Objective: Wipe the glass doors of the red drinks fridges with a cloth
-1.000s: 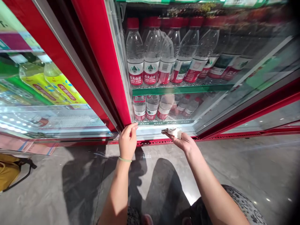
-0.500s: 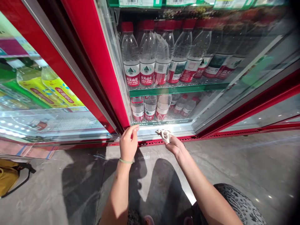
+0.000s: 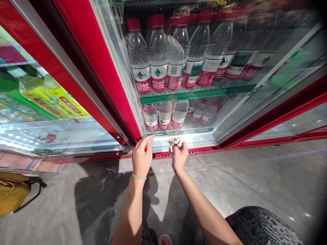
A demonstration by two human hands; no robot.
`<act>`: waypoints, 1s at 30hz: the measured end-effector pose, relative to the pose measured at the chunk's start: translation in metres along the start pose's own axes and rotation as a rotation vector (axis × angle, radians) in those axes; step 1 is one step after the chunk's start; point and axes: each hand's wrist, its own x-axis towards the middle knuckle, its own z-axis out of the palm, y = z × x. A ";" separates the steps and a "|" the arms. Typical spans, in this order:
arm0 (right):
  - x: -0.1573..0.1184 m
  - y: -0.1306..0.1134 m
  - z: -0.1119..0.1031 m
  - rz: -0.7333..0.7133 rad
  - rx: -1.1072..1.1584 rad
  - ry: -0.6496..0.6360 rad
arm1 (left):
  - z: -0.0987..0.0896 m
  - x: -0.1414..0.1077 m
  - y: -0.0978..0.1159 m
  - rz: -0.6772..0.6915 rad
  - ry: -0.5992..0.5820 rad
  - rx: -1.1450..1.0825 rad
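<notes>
My right hand grips a crumpled white cloth at the lower sill of a glass-fronted drinks cooler. Its fingers are closed on the cloth, which bunches out past the fingertips. My left hand, with a pale green band at the wrist, is at the bottom of the red door frame. Its fingers reach forward, the thumb is apart from them, and nothing shows in its grasp. Behind the glass, just above both hands, small water bottles with red-and-white labels stand on the bottom shelf.
Larger red-capped water bottles line the green-edged shelf. At left, another cooler section holds yellow-labelled bottles. A mustard-coloured bag lies on the grey floor at far left. A patterned garment covers my knee at lower right.
My right hand has moved a little left and forward with the cloth, and its wrist has turned more upright. My left hand stays by the door frame. The camera view has shifted slightly.
</notes>
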 end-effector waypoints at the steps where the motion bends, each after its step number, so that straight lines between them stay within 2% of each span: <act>1: 0.004 0.000 -0.005 -0.047 -0.038 0.006 | 0.001 0.000 -0.001 -0.004 -0.009 -0.004; 3: 0.005 0.004 -0.010 -0.155 -0.133 -0.049 | 0.004 0.000 -0.003 -0.014 -0.041 -0.005; 5: -0.003 0.009 -0.010 -0.241 -0.207 -0.168 | 0.009 0.000 -0.006 -0.026 -0.104 0.013; 8: -0.011 0.010 -0.006 -0.266 -0.227 -0.263 | 0.017 -0.001 -0.014 -0.060 -0.200 0.080; 10: -0.007 0.005 -0.006 -0.273 -0.235 -0.210 | 0.021 -0.003 -0.019 -0.076 -0.249 0.129; 12: 0.002 0.001 -0.007 -0.279 -0.242 -0.090 | 0.024 -0.005 -0.022 -0.074 -0.286 0.158; 14: 0.007 0.004 -0.006 -0.289 -0.252 -0.029 | 0.024 -0.006 -0.024 -0.061 -0.301 0.167; 15: 0.005 0.008 -0.005 -0.293 -0.256 -0.045 | 0.024 -0.006 -0.024 -0.056 -0.300 0.169; 18: -0.010 0.025 0.000 -0.289 -0.253 -0.214 | 0.024 -0.006 -0.024 -0.049 -0.303 0.181; 20: -0.017 0.030 0.001 -0.273 -0.248 -0.265 | 0.024 -0.005 -0.024 -0.055 -0.306 0.185; 22: -0.015 0.026 -0.002 -0.263 -0.248 -0.232 | 0.024 -0.005 -0.025 -0.060 -0.305 0.186; 26: 0.000 0.012 -0.006 -0.231 -0.218 -0.049 | 0.024 -0.003 -0.026 -0.062 -0.303 0.199; 28: -0.002 0.015 -0.005 -0.194 -0.190 -0.041 | 0.024 -0.002 -0.027 -0.068 -0.305 0.198; 30: -0.012 0.023 -0.003 -0.152 -0.174 -0.091 | 0.024 -0.001 -0.027 -0.075 -0.305 0.192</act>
